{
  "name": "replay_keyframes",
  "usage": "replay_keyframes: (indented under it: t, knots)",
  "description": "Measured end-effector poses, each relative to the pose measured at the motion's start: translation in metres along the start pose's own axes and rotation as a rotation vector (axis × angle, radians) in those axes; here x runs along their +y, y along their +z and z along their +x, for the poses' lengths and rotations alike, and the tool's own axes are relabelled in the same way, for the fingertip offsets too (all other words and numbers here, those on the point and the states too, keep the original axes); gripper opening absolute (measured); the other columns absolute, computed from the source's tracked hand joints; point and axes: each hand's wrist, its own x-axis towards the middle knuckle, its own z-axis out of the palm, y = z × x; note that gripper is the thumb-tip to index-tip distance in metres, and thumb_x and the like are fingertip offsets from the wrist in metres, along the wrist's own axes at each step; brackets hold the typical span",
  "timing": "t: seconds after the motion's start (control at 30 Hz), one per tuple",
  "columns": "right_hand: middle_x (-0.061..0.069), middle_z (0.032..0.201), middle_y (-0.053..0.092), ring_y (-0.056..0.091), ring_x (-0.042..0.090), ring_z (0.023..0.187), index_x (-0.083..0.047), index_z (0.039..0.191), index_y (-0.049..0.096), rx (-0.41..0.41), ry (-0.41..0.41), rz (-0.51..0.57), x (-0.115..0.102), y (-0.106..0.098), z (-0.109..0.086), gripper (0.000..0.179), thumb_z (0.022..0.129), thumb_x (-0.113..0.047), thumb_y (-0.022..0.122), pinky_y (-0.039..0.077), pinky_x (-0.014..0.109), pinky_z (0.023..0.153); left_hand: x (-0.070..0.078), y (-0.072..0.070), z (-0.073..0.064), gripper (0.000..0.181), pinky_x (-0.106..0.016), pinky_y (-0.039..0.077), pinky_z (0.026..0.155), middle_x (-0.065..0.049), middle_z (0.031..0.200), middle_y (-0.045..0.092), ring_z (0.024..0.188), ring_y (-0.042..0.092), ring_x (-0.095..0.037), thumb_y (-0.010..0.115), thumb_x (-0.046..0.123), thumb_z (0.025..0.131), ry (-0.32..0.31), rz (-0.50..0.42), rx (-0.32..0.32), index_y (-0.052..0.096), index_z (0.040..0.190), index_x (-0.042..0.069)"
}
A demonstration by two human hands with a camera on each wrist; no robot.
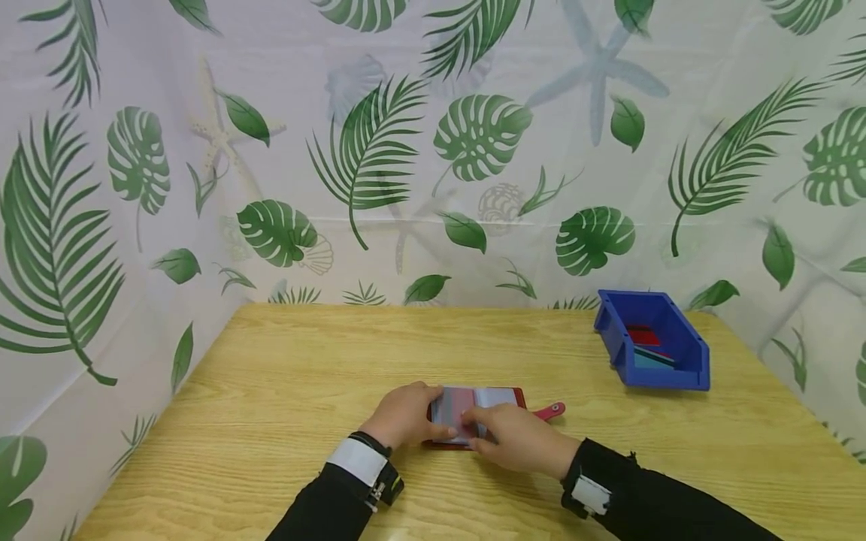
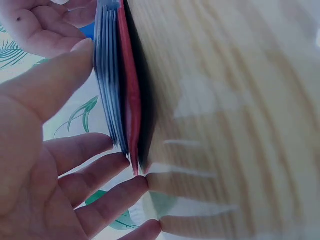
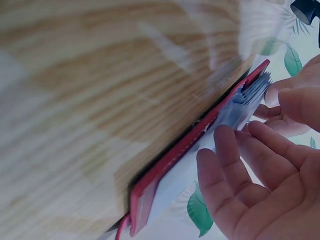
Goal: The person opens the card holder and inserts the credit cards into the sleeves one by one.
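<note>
A red card holder [image 1: 519, 397] lies unfolded on the wooden table, its stack of clear sleeves [image 2: 107, 65] fanned a little at the left end. A pinkish sleeve [image 1: 463, 398] shows on top. My left hand [image 1: 404, 415] holds the left end, thumb on the sleeves and fingertips along the outer edge. From the right, my right hand [image 1: 514, 436] reaches over the holder, with its fingertips [image 3: 225, 132] at the sleeves and its thumb apart from the index finger. A red strap [image 1: 551, 411] with a round metal snap sticks out on the right.
At the back right of the table [image 1: 325, 353] stands a blue bin [image 1: 652, 379] with red and teal flat items [image 1: 643, 335] inside. A leaf-patterned cloth [image 1: 406, 188] hangs around the back and sides of the table.
</note>
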Motion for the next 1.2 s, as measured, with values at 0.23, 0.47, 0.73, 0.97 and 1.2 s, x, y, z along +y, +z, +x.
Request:
replay_keyframes:
  t: [0.23, 0.47, 0.73, 0.97, 1.2]
  knots:
    - [-0.004, 0.093, 0.065, 0.044, 0.005, 0.062, -0.007, 0.127, 0.062, -0.036, 0.010, -0.016, 0.005, 0.000, -0.006, 0.037, 0.093, -0.020, 0.066, 0.035, 0.024, 0.056, 0.000, 0.003, -0.001, 0.072, -0.038, 0.049, 0.088, -0.012, 0.121, 0.061, 0.105, 0.061, -0.025, 0.077, 0.045, 0.080, -0.013, 0.009, -0.014, 0.055, 0.139, 0.009]
    - [0.002, 0.086, 0.067, 0.061, 0.012, 0.071, -0.006, 0.124, 0.061, 0.025, 0.065, -0.009, 0.021, -0.020, -0.017, 0.032, 0.094, -0.018, 0.064, 0.048, 0.029, 0.061, -0.002, 0.003, -0.003, 0.070, -0.039, 0.049, 0.088, -0.013, 0.122, 0.061, 0.105, 0.061, -0.026, 0.077, 0.045, 0.081, -0.011, -0.033, -0.035, 0.056, 0.138, 0.011]
    - [0.019, 0.114, 0.066, 0.063, 0.033, 0.098, 0.002, 0.125, 0.059, 0.214, 0.228, -0.087, 0.062, -0.069, -0.031, 0.036, 0.095, -0.018, 0.062, 0.053, 0.045, 0.078, -0.006, 0.004, -0.004, 0.071, -0.039, 0.049, 0.089, -0.013, 0.126, 0.060, 0.108, 0.060, -0.027, 0.077, 0.045, 0.081, -0.004, -0.023, -0.033, 0.055, 0.139, 0.011]
    - [0.030, 0.115, 0.061, 0.061, 0.042, 0.101, 0.010, 0.130, 0.052, 0.334, 0.374, -0.104, 0.113, -0.124, -0.050, 0.043, 0.099, -0.019, 0.053, 0.051, 0.051, 0.078, -0.008, 0.004, -0.004, 0.072, -0.038, 0.049, 0.088, -0.012, 0.125, 0.060, 0.106, 0.060, -0.025, 0.077, 0.045, 0.081, -0.006, -0.027, -0.028, 0.054, 0.140, 0.011]
    - [0.042, 0.124, 0.049, 0.050, 0.056, 0.110, 0.018, 0.127, 0.047, 0.346, 0.574, -0.129, 0.169, -0.141, -0.066, 0.047, 0.099, -0.019, 0.049, 0.043, 0.063, 0.087, -0.007, 0.001, -0.005, 0.072, -0.039, 0.049, 0.090, -0.013, 0.128, 0.058, 0.110, 0.059, -0.027, 0.077, 0.045, 0.081, -0.007, -0.037, -0.043, 0.054, 0.140, 0.011]
